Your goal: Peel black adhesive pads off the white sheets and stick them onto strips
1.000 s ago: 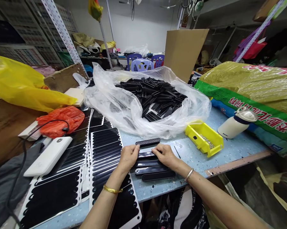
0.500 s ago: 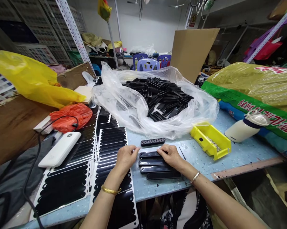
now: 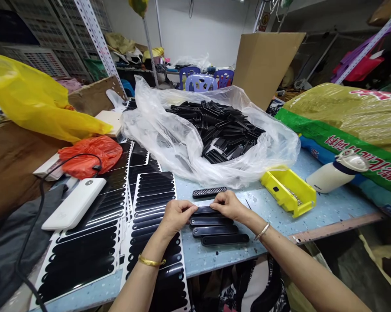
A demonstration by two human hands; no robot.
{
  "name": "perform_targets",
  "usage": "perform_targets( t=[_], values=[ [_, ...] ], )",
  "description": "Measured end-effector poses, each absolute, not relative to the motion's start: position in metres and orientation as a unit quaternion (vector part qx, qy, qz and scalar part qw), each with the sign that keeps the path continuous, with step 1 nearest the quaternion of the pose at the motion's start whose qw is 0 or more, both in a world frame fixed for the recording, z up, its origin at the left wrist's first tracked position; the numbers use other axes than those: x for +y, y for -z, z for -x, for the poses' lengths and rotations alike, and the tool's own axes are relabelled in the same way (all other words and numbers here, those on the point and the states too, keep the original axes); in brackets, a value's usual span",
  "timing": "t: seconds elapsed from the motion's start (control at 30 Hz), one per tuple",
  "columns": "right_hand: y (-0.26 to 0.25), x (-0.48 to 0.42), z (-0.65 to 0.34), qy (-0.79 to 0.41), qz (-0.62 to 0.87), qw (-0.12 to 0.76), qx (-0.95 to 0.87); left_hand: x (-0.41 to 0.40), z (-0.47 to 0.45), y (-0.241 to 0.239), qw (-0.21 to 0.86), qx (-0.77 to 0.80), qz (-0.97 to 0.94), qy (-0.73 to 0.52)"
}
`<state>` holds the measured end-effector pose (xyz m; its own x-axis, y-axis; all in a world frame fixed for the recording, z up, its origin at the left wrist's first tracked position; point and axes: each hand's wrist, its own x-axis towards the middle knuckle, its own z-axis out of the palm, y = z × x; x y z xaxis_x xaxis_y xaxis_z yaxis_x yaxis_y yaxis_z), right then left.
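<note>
A narrow glossy black strip lies between my hands, at the top of a short column of black bars. My left hand pinches its left end with thumb and finger. My right hand pinches it farther right; the fingers hide that part. Whether the strip rests on a bar beneath it, I cannot tell. Below are several smooth black bars with rounded ends, the lowest one set a little to the right. Just beyond my hands lies a bar with a patterned face.
Sheets of black strips lie left, beside a white power bank. A clear plastic bag full of black pieces stands behind. To the right are a yellow bin with small metal parts and a white bottle.
My left hand has moved right onto the strip's left end, and my right hand has shifted slightly left and up. The camera view has shifted a little.
</note>
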<state>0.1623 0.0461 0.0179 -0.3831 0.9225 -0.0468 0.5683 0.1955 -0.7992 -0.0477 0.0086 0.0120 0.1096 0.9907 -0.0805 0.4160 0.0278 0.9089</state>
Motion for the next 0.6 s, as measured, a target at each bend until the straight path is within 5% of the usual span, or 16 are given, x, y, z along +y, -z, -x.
perform_targets(
  t=[0.2, 0.6],
  values=[
    [-0.019, 0.033, -0.176, -0.352, 0.49, 0.272, -0.749, 0.011, 0.051, -0.011, 0.49, 0.563, -0.57, -0.344],
    [-0.031, 0.049, -0.12, -0.32, 0.474, 0.167, -0.803, 0.01, 0.059, -0.009, 0.519, 0.515, -0.585, -0.351]
  ],
)
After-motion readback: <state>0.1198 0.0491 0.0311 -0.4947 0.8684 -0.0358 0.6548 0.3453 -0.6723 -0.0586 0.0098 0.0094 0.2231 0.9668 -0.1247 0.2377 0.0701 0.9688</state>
